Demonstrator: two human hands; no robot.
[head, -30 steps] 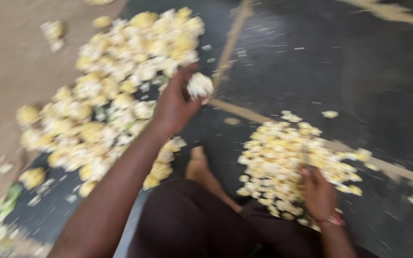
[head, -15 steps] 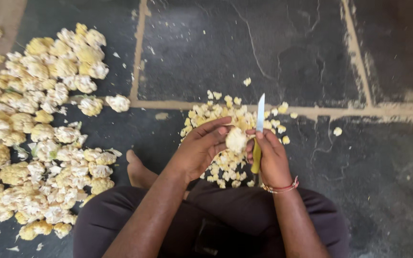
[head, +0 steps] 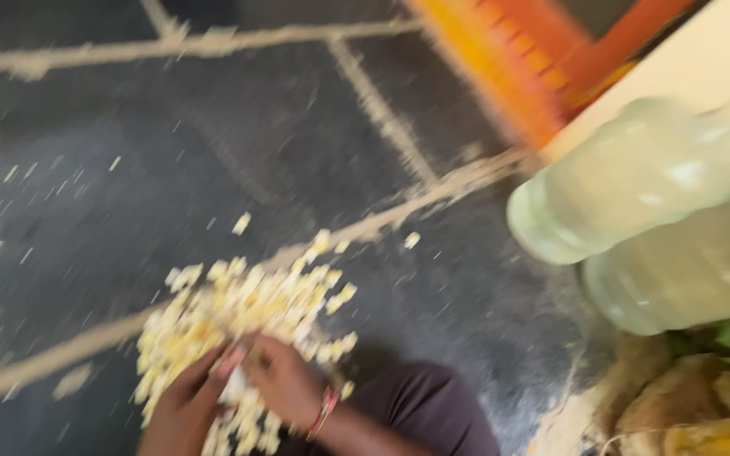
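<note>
The view is blurring with motion; fine detail is not resolving.

The dark stone floor (head: 238, 152), crossed by pale joint lines, is taking up most of the frame. At the right edge two pale green plastic jugs (head: 635, 198) are lying on their sides, just beside a heap of brown husk-like material (head: 678, 397) and a green leaf.

A pile of cut pale yellow pieces (head: 247, 312) is sitting on the floor directly ahead of the person's knee (head: 424, 414). This pile reads as the finished share; a few stray bits are lying apart from it. No uncut stock is showing in this view, so how much is left cannot be judged.

The left hand (head: 187, 397) and right hand (head: 285, 380) are meeting over the near edge of the pile, both closing around a small whitish piece (head: 234, 388). Judged: trimming is under way on this piece. A red band is circling the right wrist. Whether the right grip also has a blade in it I cannot tell.
</note>
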